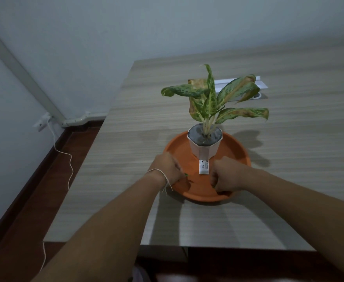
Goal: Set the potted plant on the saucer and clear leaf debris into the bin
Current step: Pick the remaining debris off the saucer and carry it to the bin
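Observation:
A potted plant [205,145] with green and yellow speckled leaves stands upright in a white faceted pot inside the orange saucer [234,151], towards its far side. A white label [204,166] hangs from the pot's front. My left hand [167,169] rests over the saucer's near left rim with its fingers pinched around a small green leaf bit [186,174]. My right hand [227,174] is curled over the near right part of the saucer; what its fingers hold is hidden.
The saucer sits on a wood-grain table [126,159] whose left edge drops to a dark floor. A white cable [65,155] runs down from a wall socket at the left. A white tray-like object [260,84] lies behind the plant.

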Demonstrator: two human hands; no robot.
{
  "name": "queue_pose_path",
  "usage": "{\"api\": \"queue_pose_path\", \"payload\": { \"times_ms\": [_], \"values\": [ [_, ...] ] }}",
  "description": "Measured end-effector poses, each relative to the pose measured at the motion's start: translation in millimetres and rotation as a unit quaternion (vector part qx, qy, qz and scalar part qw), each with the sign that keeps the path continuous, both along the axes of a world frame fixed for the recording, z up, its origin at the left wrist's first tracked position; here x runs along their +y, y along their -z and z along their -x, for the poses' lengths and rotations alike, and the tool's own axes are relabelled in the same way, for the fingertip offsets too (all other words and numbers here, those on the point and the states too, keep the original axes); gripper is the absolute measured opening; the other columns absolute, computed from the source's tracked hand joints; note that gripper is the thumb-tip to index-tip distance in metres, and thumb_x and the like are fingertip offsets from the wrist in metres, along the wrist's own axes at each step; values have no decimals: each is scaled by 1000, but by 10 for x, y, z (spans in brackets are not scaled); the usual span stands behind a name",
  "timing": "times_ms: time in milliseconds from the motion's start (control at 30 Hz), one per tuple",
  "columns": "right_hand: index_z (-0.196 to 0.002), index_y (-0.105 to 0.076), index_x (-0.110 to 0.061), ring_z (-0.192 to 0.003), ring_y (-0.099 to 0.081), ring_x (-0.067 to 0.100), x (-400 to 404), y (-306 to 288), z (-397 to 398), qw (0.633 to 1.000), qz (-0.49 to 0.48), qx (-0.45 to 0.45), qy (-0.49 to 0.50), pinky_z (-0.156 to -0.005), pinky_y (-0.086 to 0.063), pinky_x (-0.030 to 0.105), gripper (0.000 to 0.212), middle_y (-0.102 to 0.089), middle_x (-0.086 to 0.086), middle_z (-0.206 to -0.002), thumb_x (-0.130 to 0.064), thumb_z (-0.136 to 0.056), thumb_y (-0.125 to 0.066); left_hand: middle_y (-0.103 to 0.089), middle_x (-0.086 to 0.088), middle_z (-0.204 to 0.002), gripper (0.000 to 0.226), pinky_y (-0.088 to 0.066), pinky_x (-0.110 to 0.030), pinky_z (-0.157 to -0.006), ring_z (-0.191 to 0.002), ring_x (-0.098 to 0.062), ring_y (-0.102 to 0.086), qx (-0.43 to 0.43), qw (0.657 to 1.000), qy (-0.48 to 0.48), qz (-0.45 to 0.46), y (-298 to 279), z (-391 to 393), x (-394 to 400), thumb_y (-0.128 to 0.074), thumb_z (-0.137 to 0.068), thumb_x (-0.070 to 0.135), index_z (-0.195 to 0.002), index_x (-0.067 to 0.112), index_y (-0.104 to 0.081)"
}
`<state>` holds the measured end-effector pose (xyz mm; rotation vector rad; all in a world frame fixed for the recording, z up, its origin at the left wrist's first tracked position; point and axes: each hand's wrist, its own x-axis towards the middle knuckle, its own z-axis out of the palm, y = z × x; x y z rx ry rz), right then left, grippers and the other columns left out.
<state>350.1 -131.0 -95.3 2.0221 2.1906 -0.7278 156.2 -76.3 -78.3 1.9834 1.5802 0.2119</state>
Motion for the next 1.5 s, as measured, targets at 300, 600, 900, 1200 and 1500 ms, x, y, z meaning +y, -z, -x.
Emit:
{"api": "queue_pose_path", "payload": {
  "times_ms": [300,600,900,1200,1500],
  "values": [
    [-84,-74,-18,-90,-66,23,-19,55,61,995,-46,-61,-62,-66,-40,25,11,-71,5,-96,-15,-75,-70,-67,3,-62,19,-56,-25,-69,-70,-17,-69,13,1000,12,9,-54,50,17,-82,-67,14,-55,19,-69],
    [-66,-72,-12,-64,-61,10,173,-159,244,994,-95,46,-1,-63,-50,31,9,-69,-3,-68,-8,-70,-79,-72,-2,-74,4,-46,-21,-65,-74,-18,-67,-11,1000,-10,-8,-48,233,83,-79,-70,15,-69,12,-76],
    [-68,-77,-13,-59,-62,9,397,-359,830,988,-138,64,16,-56,-52,23,4,-67,-7,-61,-14,-71,-80,-77,-5,-73,5,-57,-22,-66,-72,-16,-72,-31,998,-42,-39,-92,843,109,-74,-69,12,-69,12,-79],
    [-77,-82,-14,-62,-61,9,701,-462,1884,981,-167,100,-4,-71,-50,22,8,-78,3,-74,-10,-70,-78,-73,-4,-61,6,-57,-20,-62,-57,-12,-66,-20,993,-109,-34,-194,2002,23,-74,-69,11,-66,10,-79],
    [-73,-80,-12,-71,-68,14,688,-283,3296,974,-150,141,-99,-73,-60,32,4,-78,3,-77,-8,-72,-79,-74,1,-61,7,-61,-26,-63,-59,-11,-70,-9,970,-241,-25,-69,3441,-309,-76,-68,15,-61,17,-78]
  ]
}}
